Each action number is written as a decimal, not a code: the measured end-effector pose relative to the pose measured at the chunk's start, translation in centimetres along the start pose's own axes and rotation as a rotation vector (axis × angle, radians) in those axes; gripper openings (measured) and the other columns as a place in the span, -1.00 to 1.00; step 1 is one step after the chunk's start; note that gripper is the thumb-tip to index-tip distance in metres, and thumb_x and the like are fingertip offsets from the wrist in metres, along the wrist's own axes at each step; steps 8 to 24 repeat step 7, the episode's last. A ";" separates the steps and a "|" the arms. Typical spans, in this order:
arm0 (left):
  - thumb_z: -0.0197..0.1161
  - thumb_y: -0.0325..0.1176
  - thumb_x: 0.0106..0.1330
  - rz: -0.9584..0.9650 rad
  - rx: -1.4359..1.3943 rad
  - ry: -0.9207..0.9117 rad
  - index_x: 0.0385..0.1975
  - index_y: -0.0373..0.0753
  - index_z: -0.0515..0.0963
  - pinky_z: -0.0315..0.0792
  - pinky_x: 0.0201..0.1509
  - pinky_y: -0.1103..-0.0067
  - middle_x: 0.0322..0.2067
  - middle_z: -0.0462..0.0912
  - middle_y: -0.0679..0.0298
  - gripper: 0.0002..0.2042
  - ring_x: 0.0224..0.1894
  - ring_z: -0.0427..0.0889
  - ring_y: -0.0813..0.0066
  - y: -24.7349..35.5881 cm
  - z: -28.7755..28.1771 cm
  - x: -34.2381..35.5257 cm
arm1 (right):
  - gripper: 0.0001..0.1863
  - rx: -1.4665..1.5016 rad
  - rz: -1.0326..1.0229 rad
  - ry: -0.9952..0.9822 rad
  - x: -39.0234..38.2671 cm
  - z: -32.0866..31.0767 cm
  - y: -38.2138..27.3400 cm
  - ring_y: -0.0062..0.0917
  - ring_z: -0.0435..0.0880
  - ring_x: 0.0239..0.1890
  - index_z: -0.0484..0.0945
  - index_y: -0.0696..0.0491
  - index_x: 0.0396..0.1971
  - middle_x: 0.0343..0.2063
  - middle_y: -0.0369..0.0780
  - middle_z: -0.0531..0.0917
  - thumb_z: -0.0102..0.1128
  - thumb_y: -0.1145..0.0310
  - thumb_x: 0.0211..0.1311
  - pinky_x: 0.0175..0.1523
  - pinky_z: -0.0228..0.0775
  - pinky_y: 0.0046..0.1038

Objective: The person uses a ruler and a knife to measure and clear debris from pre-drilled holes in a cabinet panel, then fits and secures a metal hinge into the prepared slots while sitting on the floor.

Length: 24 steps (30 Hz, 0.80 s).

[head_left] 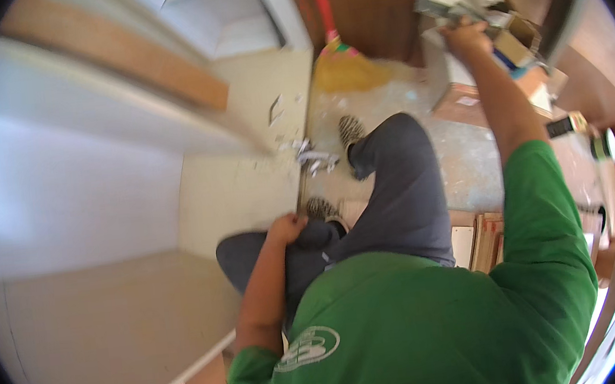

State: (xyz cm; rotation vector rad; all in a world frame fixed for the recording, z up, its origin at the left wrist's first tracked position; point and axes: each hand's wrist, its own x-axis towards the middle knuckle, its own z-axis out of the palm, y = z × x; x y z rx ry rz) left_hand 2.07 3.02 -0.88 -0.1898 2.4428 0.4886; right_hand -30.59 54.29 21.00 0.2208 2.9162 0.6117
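Note:
My right hand (467, 35) is stretched out to the far right, above a cardboard box full of odds and ends. Its fingers are curled round a grey object (435, 9) at the box's near-left corner; blur hides what kind it is. Closed fingers show on my left hand (287, 229), which rests by my bent left knee; whatever it may hold is hidden. Just beyond it, on the edge of a cream cabinet panel (247, 191), lie several small metal pieces (317, 159) in a loose heap. A thin dark bracket-like piece (275, 111) lies farther up the panel.
A broom (351, 67) with a red handle stands against brown wood at the back. Cabinet walls (72, 164) rise on my left. Small boxes (519, 46) crowd the carton on the right. A dark container (566, 125) and a round tub (604, 145) are near my right arm.

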 end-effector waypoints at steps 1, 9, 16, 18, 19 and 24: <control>0.16 0.17 0.26 0.028 -0.044 0.009 -0.18 -0.31 0.63 0.48 0.05 0.23 -0.19 0.67 -0.13 -0.44 -0.07 0.64 -0.09 0.9 -0.6 0.1 | -0.56 -0.031 0.028 -0.019 0.5 0.1 0.6 0.29 0.06 0.38 0.32 -0.36 0.32 0.42 -0.11 0.11 -0.28 0.06 0.53 0.24 0.34 0.17; 0.27 0.07 0.21 0.011 -0.152 0.042 -0.27 -0.26 0.66 0.51 0.01 0.25 -0.25 0.70 -0.06 -0.56 -0.11 0.67 -0.02 -0.5 0.8 0.2 | -0.21 0.467 0.258 0.084 6.6 4.4 0.5 0.06 0.40 0.29 0.08 -0.05 0.42 0.37 0.33 0.03 -0.12 -0.20 0.32 0.34 0.27 -0.06; 0.27 0.07 0.21 0.011 -0.152 0.042 -0.27 -0.26 0.66 0.51 0.01 0.25 -0.25 0.70 -0.06 -0.56 -0.11 0.67 -0.02 -0.5 0.8 0.2 | -0.21 0.467 0.258 0.084 6.6 4.4 0.5 0.06 0.40 0.29 0.08 -0.05 0.42 0.37 0.33 0.03 -0.12 -0.20 0.32 0.34 0.27 -0.06; 0.27 0.07 0.21 0.011 -0.152 0.042 -0.27 -0.26 0.66 0.51 0.01 0.25 -0.25 0.70 -0.06 -0.56 -0.11 0.67 -0.02 -0.5 0.8 0.2 | -0.21 0.467 0.258 0.084 6.6 4.4 0.5 0.06 0.40 0.29 0.08 -0.05 0.42 0.37 0.33 0.03 -0.12 -0.20 0.32 0.34 0.27 -0.06; 0.27 0.07 0.21 0.011 -0.152 0.042 -0.27 -0.26 0.66 0.51 0.01 0.25 -0.25 0.70 -0.06 -0.56 -0.11 0.67 -0.02 -0.5 0.8 0.2 | -0.21 0.467 0.258 0.084 6.6 4.4 0.5 0.06 0.40 0.29 0.08 -0.05 0.42 0.37 0.33 0.03 -0.12 -0.20 0.32 0.34 0.27 -0.06; 0.27 0.07 0.21 0.011 -0.152 0.042 -0.27 -0.26 0.66 0.51 0.01 0.25 -0.25 0.70 -0.06 -0.56 -0.11 0.67 -0.02 -0.5 0.8 0.2 | -0.21 0.467 0.258 0.084 6.6 4.4 0.5 0.06 0.40 0.29 0.08 -0.05 0.42 0.37 0.33 0.03 -0.12 -0.20 0.32 0.34 0.27 -0.06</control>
